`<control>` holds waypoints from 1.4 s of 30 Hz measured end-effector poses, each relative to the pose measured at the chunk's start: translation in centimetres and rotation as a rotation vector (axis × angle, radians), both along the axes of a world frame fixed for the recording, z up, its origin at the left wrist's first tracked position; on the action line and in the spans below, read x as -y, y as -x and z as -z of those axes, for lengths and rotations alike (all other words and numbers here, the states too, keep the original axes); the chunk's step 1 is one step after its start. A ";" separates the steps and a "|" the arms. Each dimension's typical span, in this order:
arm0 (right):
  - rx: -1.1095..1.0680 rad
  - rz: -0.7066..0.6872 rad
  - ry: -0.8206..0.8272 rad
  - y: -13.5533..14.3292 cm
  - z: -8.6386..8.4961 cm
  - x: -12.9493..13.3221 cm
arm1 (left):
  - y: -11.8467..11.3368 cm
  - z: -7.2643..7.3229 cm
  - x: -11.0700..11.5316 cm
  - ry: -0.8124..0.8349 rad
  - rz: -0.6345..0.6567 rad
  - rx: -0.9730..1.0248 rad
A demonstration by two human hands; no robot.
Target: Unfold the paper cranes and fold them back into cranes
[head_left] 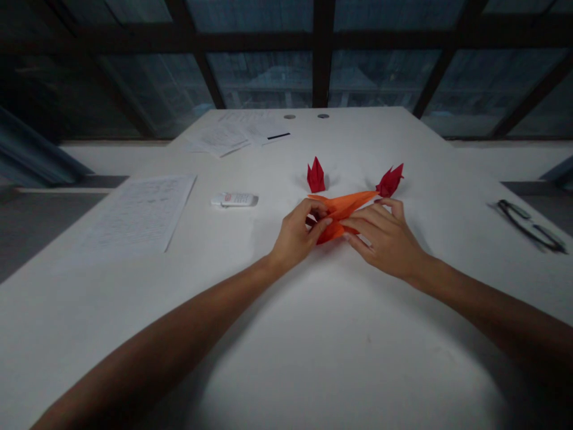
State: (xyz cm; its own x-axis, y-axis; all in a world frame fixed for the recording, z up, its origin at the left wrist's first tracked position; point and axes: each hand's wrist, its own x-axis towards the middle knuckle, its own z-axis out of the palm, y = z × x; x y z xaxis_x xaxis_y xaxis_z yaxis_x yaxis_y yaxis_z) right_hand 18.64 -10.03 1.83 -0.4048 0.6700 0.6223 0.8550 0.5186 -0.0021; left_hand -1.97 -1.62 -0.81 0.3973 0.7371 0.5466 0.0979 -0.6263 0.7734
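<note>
A partly folded sheet of orange paper (344, 206) is held between both hands over the white table. My left hand (299, 234) pinches its left side, thumb on the near layer and fingers behind. On the right side, my right hand (385, 237) has its fingers and thumb on the paper's edge and folds. Just beyond the paper stands a small red folded-paper figure (316, 175). A second red folded-paper figure (390, 181) lies tilted past my right hand's fingers. Parts of the orange folds are hidden by the fingers.
On the white table (286, 334) a white capped tube (234, 200) lies left of the hands. Printed sheets (143, 209) are at the left, more papers (224, 134) with a black strip (279, 136) farther back. Black-framed glasses (530, 226) rest at the right edge.
</note>
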 end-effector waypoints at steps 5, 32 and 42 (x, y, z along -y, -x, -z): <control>0.026 -0.040 0.106 0.0 0.4 -0.1 | 0.0 -0.2 0.3 -0.003 0.022 -0.037; 0.089 -0.013 0.079 0.4 2.1 0.0 | 0.0 -0.5 0.4 0.147 0.156 -0.120; 0.119 -0.002 0.067 0.5 1.9 0.1 | -0.1 0.2 -0.4 0.097 -0.074 -0.065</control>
